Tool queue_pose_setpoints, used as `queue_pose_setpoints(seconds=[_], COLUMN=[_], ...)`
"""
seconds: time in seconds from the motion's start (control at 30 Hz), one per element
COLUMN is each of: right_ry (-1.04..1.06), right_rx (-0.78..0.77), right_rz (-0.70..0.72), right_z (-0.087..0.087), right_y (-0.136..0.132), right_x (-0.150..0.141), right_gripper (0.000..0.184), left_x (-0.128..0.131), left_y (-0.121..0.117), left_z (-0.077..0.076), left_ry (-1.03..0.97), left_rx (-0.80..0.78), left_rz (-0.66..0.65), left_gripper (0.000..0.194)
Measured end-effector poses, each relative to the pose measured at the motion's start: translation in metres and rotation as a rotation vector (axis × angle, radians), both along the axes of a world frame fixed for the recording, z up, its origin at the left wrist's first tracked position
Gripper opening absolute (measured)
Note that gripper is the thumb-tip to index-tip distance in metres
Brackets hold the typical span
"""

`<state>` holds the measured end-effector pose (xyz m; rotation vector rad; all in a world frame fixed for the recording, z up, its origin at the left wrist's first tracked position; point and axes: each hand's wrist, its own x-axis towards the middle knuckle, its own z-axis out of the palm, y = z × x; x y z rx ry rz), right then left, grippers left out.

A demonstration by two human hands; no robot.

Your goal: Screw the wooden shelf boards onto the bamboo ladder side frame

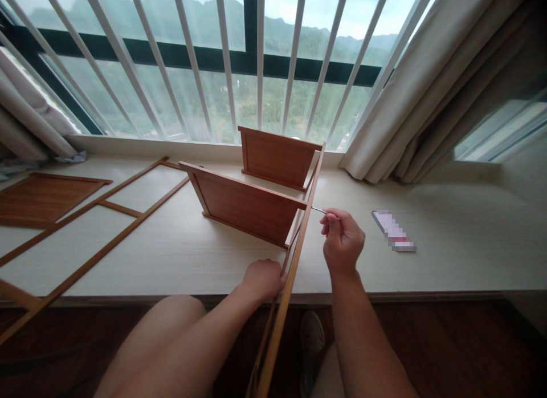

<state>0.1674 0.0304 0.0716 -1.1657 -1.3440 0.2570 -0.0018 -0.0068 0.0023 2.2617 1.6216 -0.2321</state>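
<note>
Head view: over the pale window ledge (179, 261), I see the near wooden panel (245, 207) abutting the side frame (292, 272), which the left hand (262, 279) curls around; a slack grip could make the metal rod (317, 208), pinched by the right hand (344, 241), slip.

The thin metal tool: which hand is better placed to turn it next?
Probably the right hand: it pinches the metal tool, whose tip meets the wooden frame; the left hand grips that frame.
</note>
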Motion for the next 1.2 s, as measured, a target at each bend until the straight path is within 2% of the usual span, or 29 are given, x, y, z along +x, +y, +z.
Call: queue_pose_setpoints(seconds=[0.37, 0.77, 1.2], right_ry=[0.290, 0.383, 0.432], right_rx=[0.037, -0.040, -0.184], right_rz=[0.006, 0.015, 0.128], right_z=[-0.005, -0.006, 0.011], right_y=[0.011, 0.007, 0.005], right_x=[-0.017, -0.021, -0.012], right_gripper=[0.026, 0.034, 0.039], left_x=[-0.001, 0.000, -0.001], left_y=[0.000, -0.001, -0.001], left_z=[0.002, 0.012, 0.011], left_ry=[-0.002, -0.004, -0.010], left_rx=[-0.016, -0.042, -0.053], left_rz=[0.001, 0.006, -0.006], left_gripper=[0.056, 0.056, 0.056])
